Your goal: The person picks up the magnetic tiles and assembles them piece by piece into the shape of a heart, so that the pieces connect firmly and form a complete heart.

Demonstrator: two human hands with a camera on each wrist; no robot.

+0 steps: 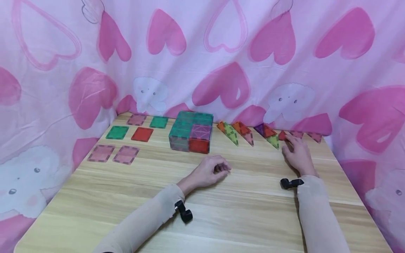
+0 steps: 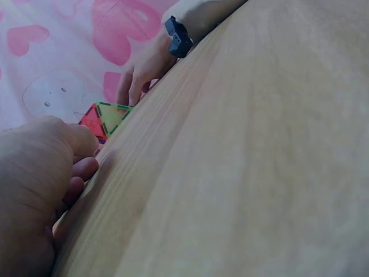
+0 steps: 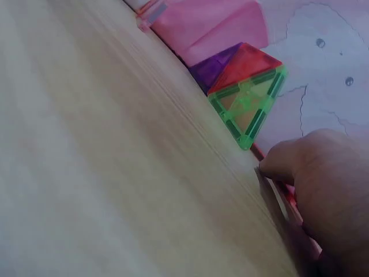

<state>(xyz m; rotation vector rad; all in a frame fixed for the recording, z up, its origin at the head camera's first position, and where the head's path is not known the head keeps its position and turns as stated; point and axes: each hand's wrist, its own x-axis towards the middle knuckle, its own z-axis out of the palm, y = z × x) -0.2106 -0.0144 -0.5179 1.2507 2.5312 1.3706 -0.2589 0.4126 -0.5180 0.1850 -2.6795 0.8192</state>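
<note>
Red triangle [image 1: 281,136]: just under the fingertips of the right hand [image 1: 299,154], well apart from the left hand [image 1: 211,170]; partly covered, with little more than a red edge showing from the right wrist.
Right hand: fingers bent down at the tile; whether pinching or merely touching, impossible to tell.
Left hand: loosely curled, holding nothing, low over the table [image 1: 253,218], nearer than the tile box [image 1: 191,131]; cut off at the border of the left wrist view.
Pink triangles [image 1: 315,137]: beyond the right hand, one partly hidden behind the fingers.
Purple, red and green triangles [image 1: 270,132]: just left of the red triangle.
</note>
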